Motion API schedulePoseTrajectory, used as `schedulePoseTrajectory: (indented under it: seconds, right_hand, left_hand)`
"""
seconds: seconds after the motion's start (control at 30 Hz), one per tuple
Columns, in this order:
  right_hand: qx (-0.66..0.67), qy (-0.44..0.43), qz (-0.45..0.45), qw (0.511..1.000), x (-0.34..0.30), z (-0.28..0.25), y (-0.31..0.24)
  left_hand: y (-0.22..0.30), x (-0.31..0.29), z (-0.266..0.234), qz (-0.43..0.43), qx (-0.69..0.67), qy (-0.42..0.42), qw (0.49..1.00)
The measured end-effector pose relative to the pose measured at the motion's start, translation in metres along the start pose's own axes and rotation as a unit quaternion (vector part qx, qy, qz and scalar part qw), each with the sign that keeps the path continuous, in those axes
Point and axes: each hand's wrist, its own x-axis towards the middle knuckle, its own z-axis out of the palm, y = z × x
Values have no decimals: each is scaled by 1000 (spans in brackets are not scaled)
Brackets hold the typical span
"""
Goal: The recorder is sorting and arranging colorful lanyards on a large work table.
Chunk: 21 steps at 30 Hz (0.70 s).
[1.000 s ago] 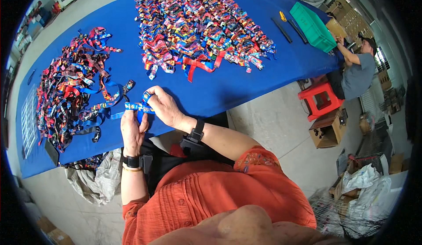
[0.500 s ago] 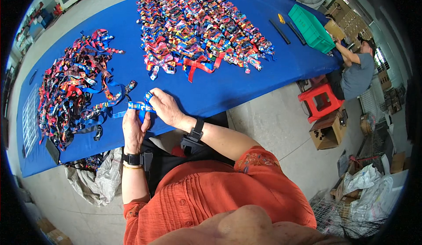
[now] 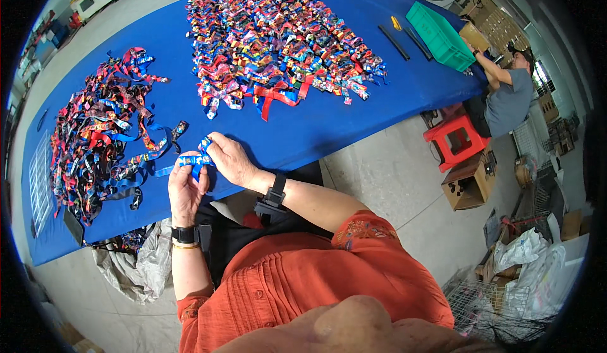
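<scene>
Above the near edge of the blue-covered table (image 3: 303,131), both hands hold a blue printed ribbon strap (image 3: 196,161). My left hand (image 3: 184,191) is closed on it, with the strap lying across the fingertips and a short piece hanging down. My right hand (image 3: 232,162) pinches a folded part of the same strap. To the left lies a loose, tangled pile of printed straps (image 3: 95,135) in red, blue and black. Beyond my hands, rows of folded, looped straps (image 3: 278,43) cover a wide patch, with a plain red ribbon (image 3: 276,95) at its near side.
At the table's right end stand a green crate (image 3: 439,35), two dark rods (image 3: 393,42) and a yellow cutter (image 3: 396,23). A co-worker (image 3: 511,93) sits there beside a red stool (image 3: 456,141). A whitish sack (image 3: 142,264) is below the table's left edge.
Both hands have shifted slightly left in the picture, still holding the blue strap. The whole view has turned a little; the piles look the same.
</scene>
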Motion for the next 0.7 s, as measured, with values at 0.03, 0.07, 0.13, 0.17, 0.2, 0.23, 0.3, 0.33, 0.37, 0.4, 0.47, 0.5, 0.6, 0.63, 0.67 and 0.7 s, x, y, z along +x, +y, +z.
schedulePoseTrajectory:
  seconds: [0.03,0.07,0.13,0.17,0.2,0.23,0.3,0.33,0.37,0.4,0.47,0.5,0.6,0.63,0.67,0.7]
  right_hand:
    - [0,3,-3,1000,0,0,0]
    - [0,3,-3,1000,0,-1,-1]
    - [4,-1,-5,1000,0,-2,-1]
    - [4,-1,-5,1000,0,-2,-2]
    - [2,-3,-8,1000,0,-3,-2]
    - [0,-5,-11,1000,0,-3,-3]
    - [2,-7,-8,1000,-1,-3,-4]
    - [4,-8,-6,1000,-1,-3,-4]
    - [4,-8,-6,1000,-1,-3,-3]
    - [-1,-5,-17,1000,-1,-2,-3]
    - [-4,-2,-27,1000,-1,-1,-1]
    - [-5,0,-30,1000,-2,0,0]
    - [13,-10,-17,1000,-2,5,3]
    - [29,-17,-1,999,-2,7,5]
    - [106,-54,78,990,-1,2,-2]
    - [154,-72,127,977,-3,-5,-14]
  left_hand:
    - [1,0,2,0,0,0,1000]
    - [2,-1,5,-4,-26,0,1000]
    - [4,-2,10,-9,-52,0,999]
    - [4,-2,12,0,-38,-4,999]
    - [4,-2,13,8,-24,-8,1000]
    - [3,-2,14,8,-24,-7,1000]
    - [0,-1,15,39,31,-15,999]
    - [1,-1,20,33,46,10,998]
    - [0,1,17,33,46,10,998]
    - [-3,3,10,35,61,2,998]
    - [-4,4,7,36,77,-4,996]
    - [-4,4,6,35,82,1,996]
    - [-4,0,4,40,105,29,993]
    - [-5,-2,4,44,121,45,991]
    - [-2,-5,6,47,124,67,989]
    - [-2,-4,12,42,124,66,989]
